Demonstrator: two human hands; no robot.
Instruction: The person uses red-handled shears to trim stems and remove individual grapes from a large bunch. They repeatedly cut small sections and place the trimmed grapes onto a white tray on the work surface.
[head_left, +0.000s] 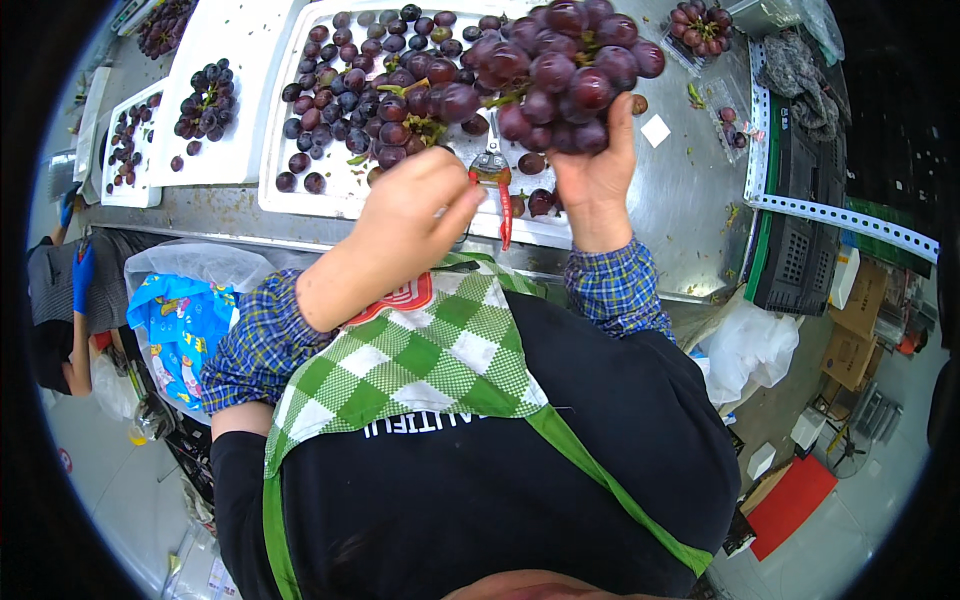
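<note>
My right hand (600, 180) holds a large bunch of dark red grapes (555, 82) from below, palm up, with the thumb against its right side. My left hand (420, 202), blurred, is curled palm down over the tray's front part; whether its fingers grip anything is unclear. Just right of those fingers are red-handled pruning shears (495, 176), blades pointing away from me. A white foam tray (274, 180) lies under both hands, with many loose grapes (322, 135) and a stemmed cluster (412, 105) on it.
Further left are a white board (247, 45) with a smaller bunch (206, 101) and a small foam tray (154, 196). Clear plastic boxes (720, 120) with grapes stand right on the metal table (675, 225). Black crates (795, 262) border it. Another person's blue-gloved hand (82, 274) shows far left.
</note>
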